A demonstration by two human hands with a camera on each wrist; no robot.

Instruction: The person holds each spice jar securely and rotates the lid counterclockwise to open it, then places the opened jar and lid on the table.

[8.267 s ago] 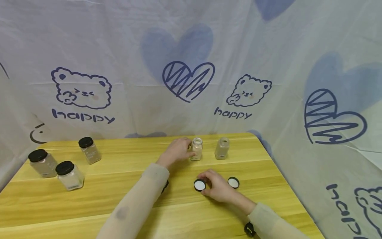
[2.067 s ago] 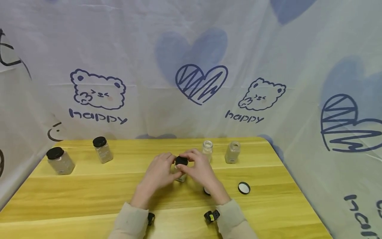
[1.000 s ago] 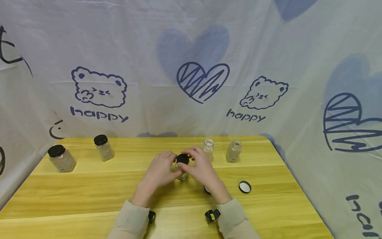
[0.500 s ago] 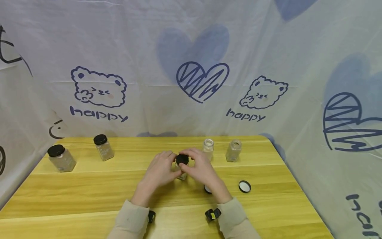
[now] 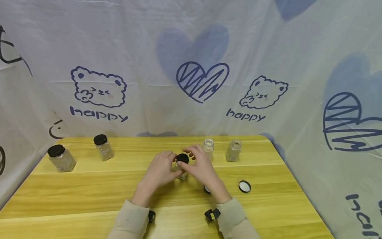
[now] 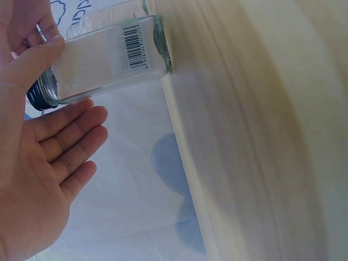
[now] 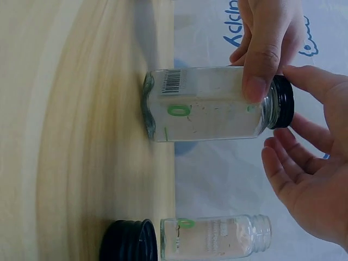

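In the head view, a jar (image 5: 182,176) wearing a black lid (image 5: 182,158) stands between two hands over a wooden table (image 5: 89,196). The left hand (image 5: 161,168) grips the jar's side, while the right hand (image 5: 201,166) curves loosely about the lid, thumb touching its edge and fingers spread. Just beyond the right hand is a clear jar (image 5: 208,146) without its cap, partly hidden, with a second uncapped jar (image 5: 233,151) to its right. An upturned cap (image 5: 244,186) lies nearer, and another cap (image 5: 207,189) peeks out by the right wrist. Well apart on the left are a wide capped jar (image 5: 63,161) and a narrower capped jar (image 5: 103,149). In the left wrist view, the left thumb presses below the lid and the fingers lie almost straight along the opposite side; a barcode label (image 6: 134,46) shows near the base. In the right wrist view, the right thumb and a finger reach the lid's rim, but I cannot tell whether they hold it firmly.
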